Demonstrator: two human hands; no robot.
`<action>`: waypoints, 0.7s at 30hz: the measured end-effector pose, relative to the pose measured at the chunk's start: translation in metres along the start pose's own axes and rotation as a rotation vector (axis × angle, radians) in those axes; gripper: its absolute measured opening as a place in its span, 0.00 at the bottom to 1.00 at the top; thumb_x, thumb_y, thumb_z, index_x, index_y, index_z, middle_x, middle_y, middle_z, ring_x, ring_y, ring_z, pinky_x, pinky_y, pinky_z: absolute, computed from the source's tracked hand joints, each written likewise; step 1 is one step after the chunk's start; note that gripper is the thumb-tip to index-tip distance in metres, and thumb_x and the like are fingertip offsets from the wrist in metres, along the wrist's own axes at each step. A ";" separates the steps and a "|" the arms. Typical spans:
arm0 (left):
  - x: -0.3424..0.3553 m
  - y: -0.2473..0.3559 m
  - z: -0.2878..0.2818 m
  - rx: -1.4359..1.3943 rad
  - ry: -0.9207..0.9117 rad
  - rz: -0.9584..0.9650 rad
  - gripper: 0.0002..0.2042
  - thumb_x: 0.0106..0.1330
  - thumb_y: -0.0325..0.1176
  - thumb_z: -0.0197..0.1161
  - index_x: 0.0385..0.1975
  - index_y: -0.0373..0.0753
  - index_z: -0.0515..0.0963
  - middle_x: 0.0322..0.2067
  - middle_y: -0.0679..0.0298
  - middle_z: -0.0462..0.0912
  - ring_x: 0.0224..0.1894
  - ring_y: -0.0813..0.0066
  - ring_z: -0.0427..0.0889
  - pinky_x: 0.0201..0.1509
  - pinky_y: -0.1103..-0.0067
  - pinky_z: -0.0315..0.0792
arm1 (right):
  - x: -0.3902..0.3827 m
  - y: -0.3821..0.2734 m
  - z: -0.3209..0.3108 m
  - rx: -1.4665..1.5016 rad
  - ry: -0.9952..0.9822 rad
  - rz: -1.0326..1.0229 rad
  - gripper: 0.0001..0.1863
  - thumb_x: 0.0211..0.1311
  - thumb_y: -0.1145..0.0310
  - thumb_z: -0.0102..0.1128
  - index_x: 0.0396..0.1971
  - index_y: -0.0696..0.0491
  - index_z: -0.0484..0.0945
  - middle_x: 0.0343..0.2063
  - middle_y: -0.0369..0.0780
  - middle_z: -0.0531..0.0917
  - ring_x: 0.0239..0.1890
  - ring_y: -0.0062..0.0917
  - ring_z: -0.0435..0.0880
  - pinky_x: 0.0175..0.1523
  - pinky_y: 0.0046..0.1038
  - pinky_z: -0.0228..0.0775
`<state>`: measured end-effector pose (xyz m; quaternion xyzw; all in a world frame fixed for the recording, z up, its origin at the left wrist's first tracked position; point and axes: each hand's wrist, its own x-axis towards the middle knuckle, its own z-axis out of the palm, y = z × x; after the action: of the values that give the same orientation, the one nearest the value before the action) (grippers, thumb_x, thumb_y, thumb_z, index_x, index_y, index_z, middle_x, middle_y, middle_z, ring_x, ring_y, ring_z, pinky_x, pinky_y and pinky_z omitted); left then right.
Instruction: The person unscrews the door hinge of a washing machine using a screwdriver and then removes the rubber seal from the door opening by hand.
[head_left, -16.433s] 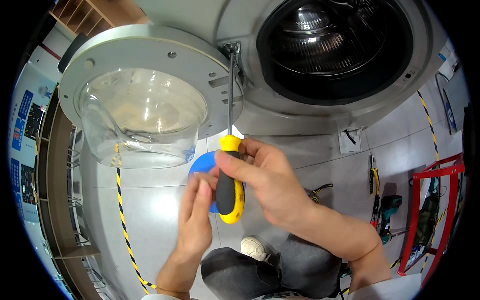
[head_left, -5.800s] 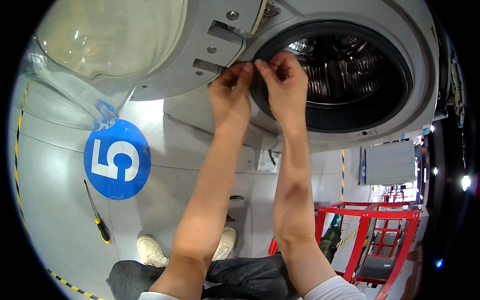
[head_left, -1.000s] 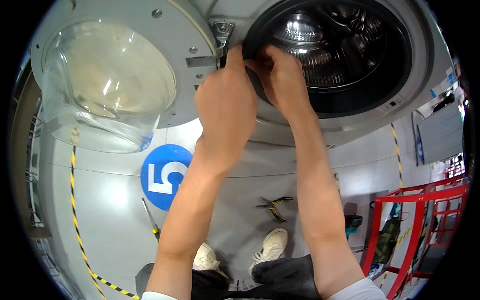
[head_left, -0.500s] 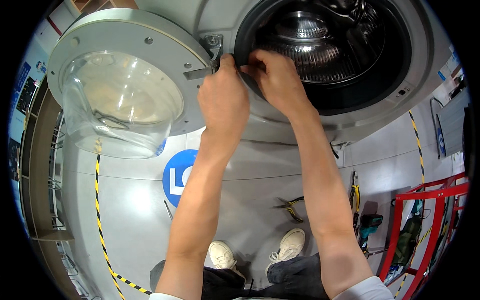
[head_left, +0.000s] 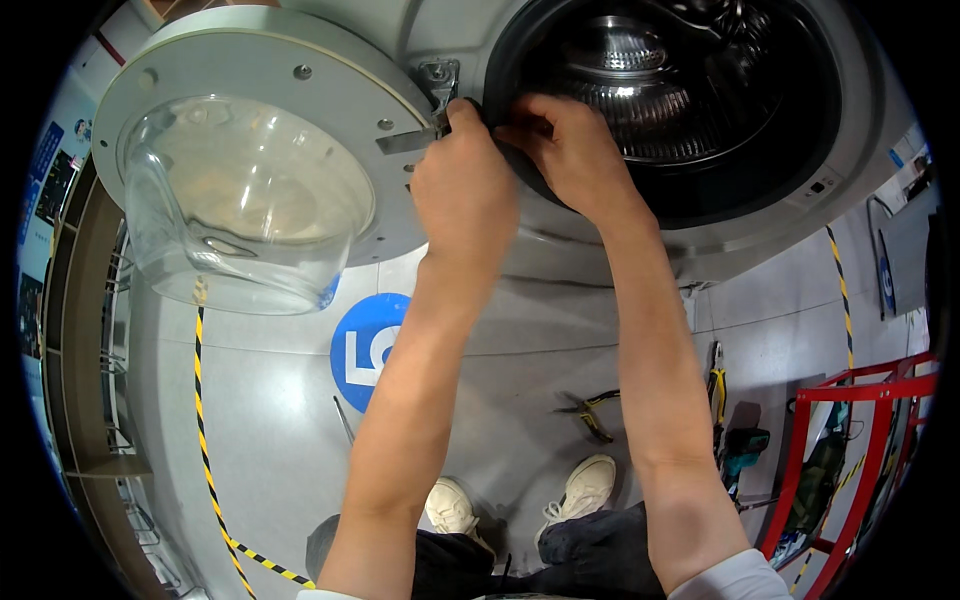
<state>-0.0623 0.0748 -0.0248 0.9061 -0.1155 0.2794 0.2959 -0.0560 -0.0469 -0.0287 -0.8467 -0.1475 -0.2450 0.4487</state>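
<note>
Grey workshop floor is lying below us as we are pinching the dark door gasket (head_left: 505, 150) at the drum's left rim, left hand (head_left: 465, 190) and right hand (head_left: 565, 150) both clamped on it, best working evenly beside the hinge (head_left: 438, 80).

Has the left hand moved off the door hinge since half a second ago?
No. The left hand stays at the hinge beside the drum opening, as before.

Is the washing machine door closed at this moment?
No, the door with its clear glass bowl is swung open to the left, while both hands, left hand and right hand, work at the drum opening's dark rim.
</note>
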 end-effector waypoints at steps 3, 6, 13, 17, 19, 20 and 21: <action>-0.002 0.004 0.005 0.053 0.007 -0.009 0.08 0.56 0.23 0.53 0.35 0.29 0.68 0.19 0.47 0.79 0.25 0.48 0.80 0.29 0.61 0.74 | -0.004 -0.006 0.000 -0.139 0.064 -0.103 0.04 0.52 0.76 0.57 0.27 0.61 0.76 0.27 0.47 0.80 0.32 0.42 0.79 0.37 0.36 0.71; -0.002 0.004 0.009 -0.007 0.077 -0.085 0.06 0.58 0.27 0.55 0.31 0.32 0.69 0.20 0.47 0.79 0.26 0.45 0.79 0.30 0.61 0.72 | -0.007 -0.014 0.014 -0.284 0.154 -0.098 0.03 0.51 0.76 0.56 0.24 0.60 0.74 0.26 0.47 0.79 0.31 0.43 0.79 0.36 0.38 0.72; -0.009 0.003 -0.007 -0.066 0.009 0.036 0.08 0.62 0.27 0.52 0.35 0.28 0.70 0.25 0.46 0.80 0.28 0.46 0.80 0.32 0.63 0.73 | -0.008 -0.015 0.014 -0.309 0.122 0.003 0.07 0.52 0.71 0.58 0.27 0.58 0.73 0.27 0.47 0.79 0.31 0.43 0.80 0.35 0.39 0.72; -0.010 0.010 -0.024 -0.213 0.168 0.137 0.08 0.63 0.23 0.52 0.39 0.27 0.73 0.31 0.50 0.81 0.33 0.56 0.81 0.37 0.70 0.73 | -0.009 -0.013 0.017 -0.177 0.190 -0.023 0.10 0.51 0.71 0.61 0.28 0.56 0.69 0.25 0.46 0.79 0.30 0.43 0.79 0.33 0.37 0.72; -0.002 0.012 -0.021 -0.270 0.156 0.110 0.09 0.63 0.23 0.52 0.41 0.27 0.73 0.32 0.50 0.80 0.34 0.57 0.80 0.39 0.71 0.73 | -0.006 -0.014 0.019 -0.119 0.251 -0.065 0.11 0.50 0.70 0.62 0.27 0.56 0.69 0.25 0.46 0.78 0.30 0.43 0.79 0.32 0.37 0.71; 0.000 0.013 -0.020 -0.298 0.146 0.094 0.10 0.62 0.23 0.51 0.42 0.27 0.73 0.32 0.50 0.80 0.35 0.57 0.80 0.40 0.71 0.73 | -0.006 -0.013 0.021 -0.089 0.279 -0.082 0.11 0.49 0.70 0.63 0.27 0.56 0.69 0.25 0.46 0.78 0.30 0.42 0.79 0.31 0.36 0.71; 0.001 0.015 -0.021 -0.291 0.146 0.101 0.10 0.62 0.23 0.52 0.42 0.27 0.72 0.33 0.50 0.80 0.36 0.57 0.80 0.40 0.71 0.73 | -0.004 -0.013 0.021 -0.083 0.289 -0.094 0.11 0.49 0.70 0.62 0.27 0.56 0.69 0.25 0.46 0.78 0.30 0.42 0.79 0.31 0.36 0.71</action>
<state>-0.0765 0.0751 -0.0035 0.8240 -0.1782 0.3394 0.4172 -0.0594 -0.0226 -0.0320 -0.8127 -0.1107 -0.3909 0.4177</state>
